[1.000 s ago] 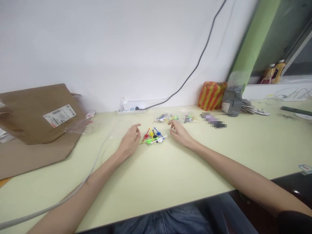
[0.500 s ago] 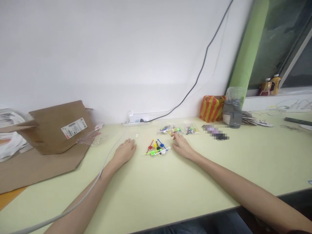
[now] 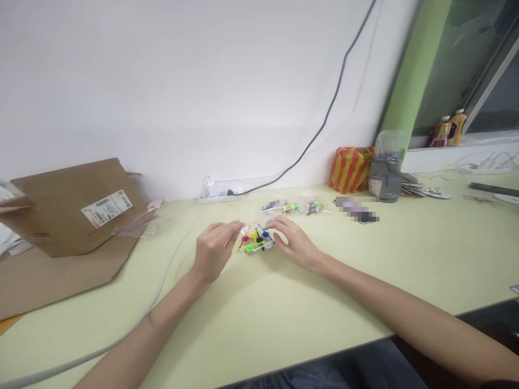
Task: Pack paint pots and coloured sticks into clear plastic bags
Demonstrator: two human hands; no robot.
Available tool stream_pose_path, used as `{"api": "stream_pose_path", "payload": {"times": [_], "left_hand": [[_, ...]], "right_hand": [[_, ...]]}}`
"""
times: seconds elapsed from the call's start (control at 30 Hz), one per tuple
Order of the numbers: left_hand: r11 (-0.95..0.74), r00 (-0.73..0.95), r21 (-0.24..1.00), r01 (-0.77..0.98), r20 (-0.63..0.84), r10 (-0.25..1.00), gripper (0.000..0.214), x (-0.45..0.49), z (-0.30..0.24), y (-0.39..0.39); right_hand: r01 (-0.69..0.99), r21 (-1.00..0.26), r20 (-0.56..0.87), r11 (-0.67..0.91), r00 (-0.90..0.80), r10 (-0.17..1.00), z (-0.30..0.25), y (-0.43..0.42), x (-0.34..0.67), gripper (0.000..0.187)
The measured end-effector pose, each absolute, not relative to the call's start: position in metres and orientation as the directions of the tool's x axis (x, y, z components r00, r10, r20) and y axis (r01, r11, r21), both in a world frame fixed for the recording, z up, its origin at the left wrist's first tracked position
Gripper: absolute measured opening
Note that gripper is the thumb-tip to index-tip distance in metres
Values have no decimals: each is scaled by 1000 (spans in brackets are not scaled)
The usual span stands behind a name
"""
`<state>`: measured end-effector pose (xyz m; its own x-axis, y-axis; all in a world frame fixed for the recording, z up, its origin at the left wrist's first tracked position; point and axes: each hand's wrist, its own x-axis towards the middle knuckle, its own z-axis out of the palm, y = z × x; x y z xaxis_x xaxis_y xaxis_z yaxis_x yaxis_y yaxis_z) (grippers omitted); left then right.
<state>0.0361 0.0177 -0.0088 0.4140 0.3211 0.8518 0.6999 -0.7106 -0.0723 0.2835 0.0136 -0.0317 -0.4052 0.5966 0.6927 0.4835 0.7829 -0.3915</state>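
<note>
Between my hands, several plastic arrow spinners [image 3: 254, 244] in red, yellow, green, black, blue and white lie in a small cluster on the table. Just above them stretches a thin clear plastic bag [image 3: 259, 219], hard to make out against the light surface. My left hand [image 3: 214, 246] is raised at the cluster's left, its fingers pinched on the bag's left side. From the right, my right hand [image 3: 294, 240] arches over with fingertips closed on the other side of the bag. Behind them lie several clear bags [image 3: 291, 207] filled with similar coloured spinners.
An open cardboard box [image 3: 68, 210] stands on the left beside crumpled clear plastic [image 3: 141, 224]. A grey cable [image 3: 162, 281] crosses the table by my left forearm. At the back are a power strip [image 3: 221, 194], a striped bag [image 3: 351, 170] and a grey container [image 3: 385, 181].
My left hand has lifted off the table and moved right; my right hand has shifted left. The clear plastic bag now spans between them above the spinners.
</note>
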Motion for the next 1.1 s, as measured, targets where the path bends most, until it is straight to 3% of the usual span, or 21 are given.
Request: {"api": "stream_pose_path", "payload": {"times": [0.23,0.33,0.47,0.63,0.77,0.9,1.1], "left_hand": [[-714,404,-159,682,896,186,13,40,3,9],[-719,417,-175,673,892,174,14,41,1,10],[-724,486,-243,645,862,143,28,40,-2,12],[-776,615,-321,543,781,107,56,41,-2,9],[-789,696,-342,511,703,147,62,45,2,2],[-793,723,-321,518,660,205,58,51,1,-1],[-871,820,-326,367,555,138,53,71,-8,-11]], "right_hand": [[424,-434,811,795,-199,549,-23,-1,278,60],[414,-410,818,813,-227,528,-21,-1,281,54],[383,-310,844,870,-311,437,-22,1,280,31],[257,-132,852,957,-465,242,-24,1,276,45],[296,29,827,955,-544,144,-22,-2,272,51],[367,139,712,920,-682,165,-22,-10,266,40],[404,163,525,900,-808,267,-38,-15,254,30]]}}
